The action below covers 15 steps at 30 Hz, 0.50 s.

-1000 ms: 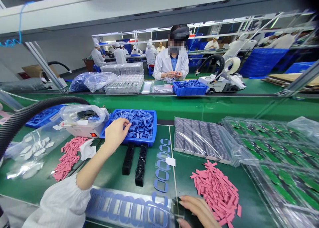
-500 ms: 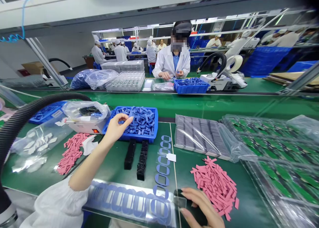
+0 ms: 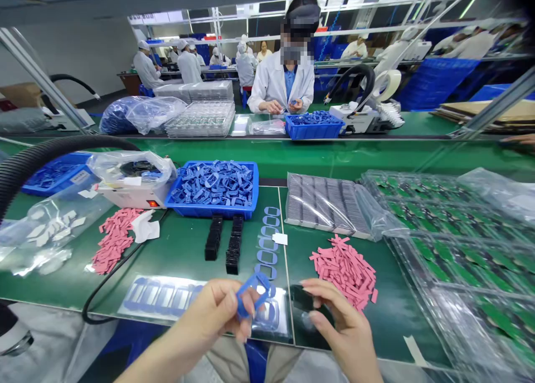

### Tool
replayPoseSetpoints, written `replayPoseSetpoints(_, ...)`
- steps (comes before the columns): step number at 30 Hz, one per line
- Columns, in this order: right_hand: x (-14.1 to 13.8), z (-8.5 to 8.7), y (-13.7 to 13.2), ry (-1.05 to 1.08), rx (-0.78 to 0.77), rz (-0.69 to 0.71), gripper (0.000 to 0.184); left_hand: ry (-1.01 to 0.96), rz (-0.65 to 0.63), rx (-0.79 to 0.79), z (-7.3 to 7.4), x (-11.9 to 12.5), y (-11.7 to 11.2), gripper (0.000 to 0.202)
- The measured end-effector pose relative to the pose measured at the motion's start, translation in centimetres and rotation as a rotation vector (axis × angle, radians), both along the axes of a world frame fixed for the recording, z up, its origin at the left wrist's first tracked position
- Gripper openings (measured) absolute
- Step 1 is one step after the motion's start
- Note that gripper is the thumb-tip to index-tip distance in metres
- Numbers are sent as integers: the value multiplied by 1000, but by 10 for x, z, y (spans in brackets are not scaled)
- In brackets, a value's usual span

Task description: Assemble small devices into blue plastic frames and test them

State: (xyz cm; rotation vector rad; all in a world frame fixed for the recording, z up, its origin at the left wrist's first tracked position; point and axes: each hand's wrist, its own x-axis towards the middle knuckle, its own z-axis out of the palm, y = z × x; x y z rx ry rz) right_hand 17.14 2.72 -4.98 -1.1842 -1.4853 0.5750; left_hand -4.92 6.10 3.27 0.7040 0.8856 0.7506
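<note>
My left hand (image 3: 221, 305) is closed on a blue plastic frame (image 3: 253, 295), held tilted above the front of the bench. Beside it, my right hand (image 3: 340, 321) curls thumb and fingers around a small thin see-through plate (image 3: 302, 298), which looks dark against the bench; its edges are hard to make out. Under my left hand lies a shiny sheet with oval blue film pieces (image 3: 161, 296). More blue oval rings (image 3: 267, 243) run in a column up the bench. Two rows of black pieces (image 3: 234, 246) stand below a blue bin (image 3: 213, 210) heaped with similar blue frames.
Pink strips lie in a right pile (image 3: 345, 271) and a left pile (image 3: 112, 241). A bagged stack of grey pieces (image 3: 326, 202) and clear trays of green parts (image 3: 438, 249) fill the right. A black hose (image 3: 62, 149) arches at left. A co-worker (image 3: 284, 85) sits opposite.
My left hand has come back from the blue bin toward me, now with a blue frame in it. My right hand stays near the front edge. The camera view has shifted slightly.
</note>
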Motion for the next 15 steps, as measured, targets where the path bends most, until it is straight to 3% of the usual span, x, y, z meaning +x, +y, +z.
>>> replayPoseSetpoints(3, 0, 32, -2, -11, 95, 66, 21, -56, 68, -61, -17, 10, -22, 45)
replayPoseSetpoints(7, -5, 66, -2, -111, 172, 151, 28, -206, 142, -209, -20, 26, -41, 40)
replayPoseSetpoints(15, -12, 82, 0, -250, 161, 254, 30, -550, 120, -308, -14, 38, -48, 38)
